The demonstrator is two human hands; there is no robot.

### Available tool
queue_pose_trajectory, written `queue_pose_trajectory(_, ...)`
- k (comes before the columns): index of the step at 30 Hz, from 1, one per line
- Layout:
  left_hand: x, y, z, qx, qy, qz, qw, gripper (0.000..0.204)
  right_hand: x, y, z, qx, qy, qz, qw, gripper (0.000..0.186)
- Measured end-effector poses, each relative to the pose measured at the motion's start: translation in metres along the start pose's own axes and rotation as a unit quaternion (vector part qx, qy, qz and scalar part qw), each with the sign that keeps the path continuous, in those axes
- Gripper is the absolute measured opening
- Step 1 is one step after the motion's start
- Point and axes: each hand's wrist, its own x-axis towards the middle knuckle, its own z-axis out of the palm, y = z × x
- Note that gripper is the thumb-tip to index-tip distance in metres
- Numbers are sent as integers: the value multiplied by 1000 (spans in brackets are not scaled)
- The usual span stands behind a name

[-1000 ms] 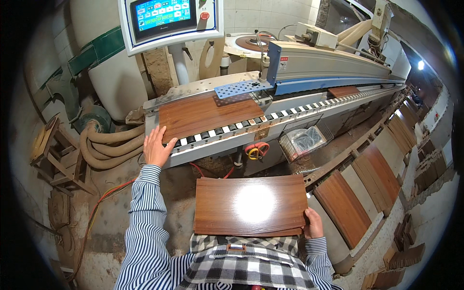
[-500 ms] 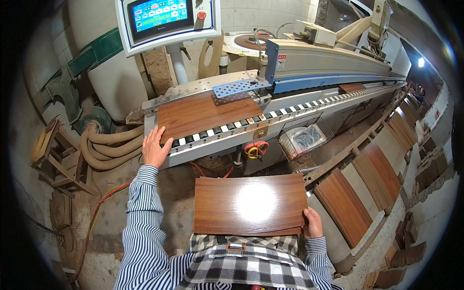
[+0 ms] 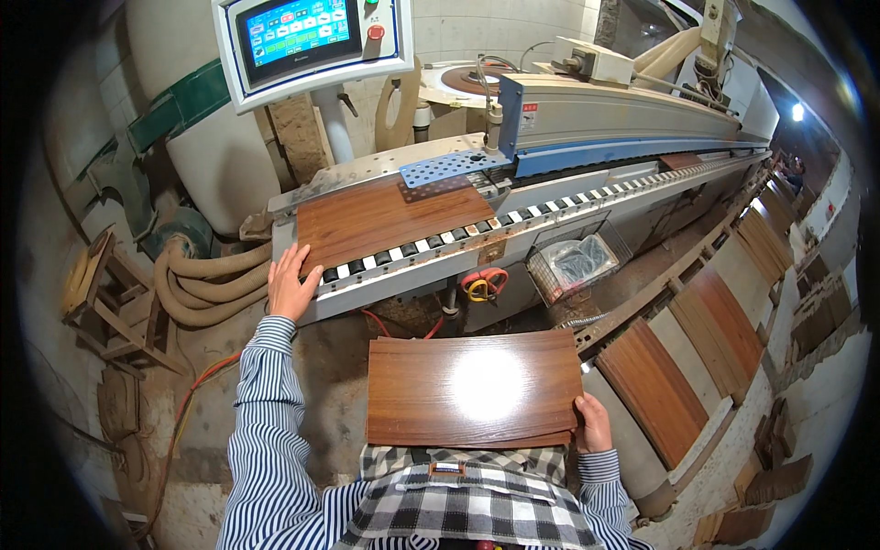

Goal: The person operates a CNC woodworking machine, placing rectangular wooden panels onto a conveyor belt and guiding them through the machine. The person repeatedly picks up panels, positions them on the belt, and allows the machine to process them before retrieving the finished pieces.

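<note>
A brown wood-grain board (image 3: 385, 218) lies flat on the machine's infeed, its right part under a blue perforated plate (image 3: 454, 167). My left hand (image 3: 291, 282) rests at the board's near left corner, fingers spread and touching its edge. Against my checked apron, a small stack of similar boards (image 3: 412, 390) is held level, with bright glare on the top one. My right hand (image 3: 593, 422) grips the stack's right edge, thumb on top; the fingers beneath are hidden. Farther along the machine, another brown board (image 3: 680, 161) sits beside the roller track.
The roller track (image 3: 550, 210) runs away to the right below the long machine housing (image 3: 623, 115). A control screen (image 3: 298, 38) stands at the back left. Below the track hangs a wire basket (image 3: 577, 261). Stacked boards (image 3: 646, 390) line the right; hoses (image 3: 206, 289) and a wooden stool (image 3: 115, 302) are left.
The far board has travelled a little farther along the track, away to the right. My hands keep their places on the near board and the stack; the view has shifted slightly.
</note>
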Motion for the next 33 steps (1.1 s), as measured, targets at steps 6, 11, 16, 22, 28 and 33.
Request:
queue_pose_trajectory(6, 2, 0, 1, -2, -9, -1, 1000, 56, 3, 6, -2, -3, -4, -32, 999, 31)
queue_pose_trajectory(11, 3, 1, -4, -3, -33, -8, 999, 56, 2, 4, 0, -4, 2, -25, 1000, 31)
queue_pose_trajectory(16, 8, 11, -5, 13, -57, -15, 998, 57, 2, 5, -1, -6, 1, -32, 999, 31)
queue_pose_trajectory(22, 16, 33, 6, 42, -66, -13, 997, 58, -3, 1, 2, -14, -23, -44, 999, 34)
queue_pose_trajectory(28, 34, 80, 33, 41, -66, 6, 997, 65, -14, -12, 12, -10, -50, -60, 997, 50)
queue_pose_trajectory(33, 46, 119, 58, 3, -62, 8, 998, 69, -19, -14, 8, 14, -77, -44, 996, 60)
